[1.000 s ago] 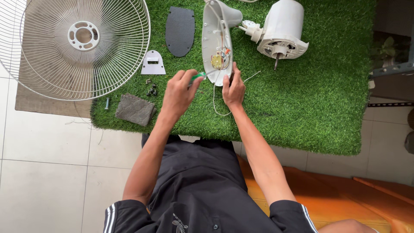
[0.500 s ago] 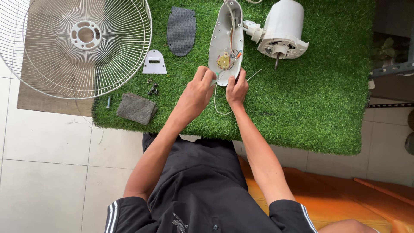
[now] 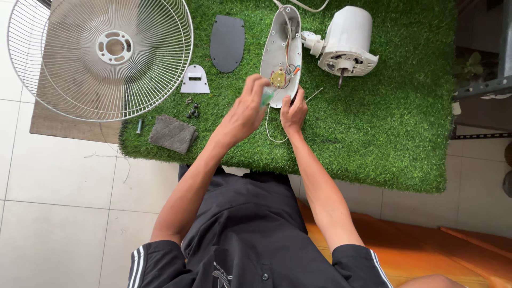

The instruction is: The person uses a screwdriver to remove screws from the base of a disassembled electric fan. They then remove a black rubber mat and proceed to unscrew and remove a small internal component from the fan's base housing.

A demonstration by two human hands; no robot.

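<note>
The left hand (image 3: pixel 246 109) hovers just above the near end of the long white plastic fan housing (image 3: pixel 278 50), its fingers pinched together on a small pale green object (image 3: pixel 266 97) that is too blurred to identify. The right hand (image 3: pixel 293 112) rests on the green artificial turf mat (image 3: pixel 373 133) at the rounded near tip of that housing, fingers curled against its edge and gripping it. The housing lies open side up on the mat, running away from the person, with a round brass-coloured part (image 3: pixel 278 79) and thin coloured wires (image 3: pixel 288 53) showing inside; a thin pale wire (image 3: pixel 269 130) loops out onto the mat beneath the hands. Just right of the housing lies the white cylindrical fan motor (image 3: pixel 349 40), its metal shaft pointing toward the person. To the left of the housing, apart from it, lies a dark grey oval cover plate (image 3: pixel 227 42), and below that a small white plastic bracket (image 3: pixel 194 80). A few small dark screws (image 3: pixel 192 111) sit near the bracket, and a folded grey cloth (image 3: pixel 172 133) lies at the mat's near left corner. The large round white wire fan guard (image 3: pixel 101 53) rests partly on the mat and partly over the pale tiled floor (image 3: pixel 53 186).
</note>
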